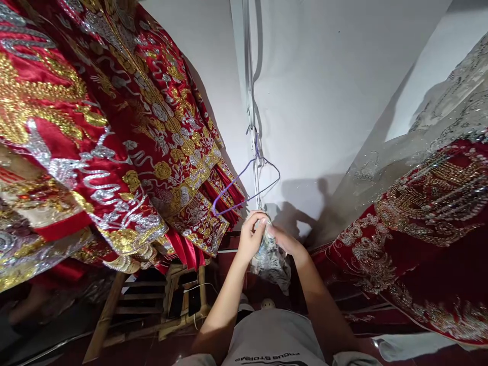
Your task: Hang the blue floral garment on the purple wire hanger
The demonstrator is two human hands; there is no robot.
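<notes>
My left hand point(251, 235) is closed, its thumb and fingers pinching the gathered top of a thin whitish-grey bundle point(270, 264). Closed on the right side of that same gathered top is my right hand point(284, 240). The bundle hangs crumpled below both hands and looks partly see-through; I cannot tell whether it is a plastic bag or fabric. Just above my hands, a purple hanger point(247, 198) hangs with no garment on it. Its hook is at a whitish strap point(250, 96) that runs down in front of the wall. My fingertips are partly hidden by the bundle.
Red garments point(160, 127) with gold and silver embroidery hang close on the left. On the right are a dark red beaded garment point(396, 254) and a sheer sequinned one point(457, 107). A bamboo chair point(202, 292) stands low at left. The white wall point(312, 101) is in front.
</notes>
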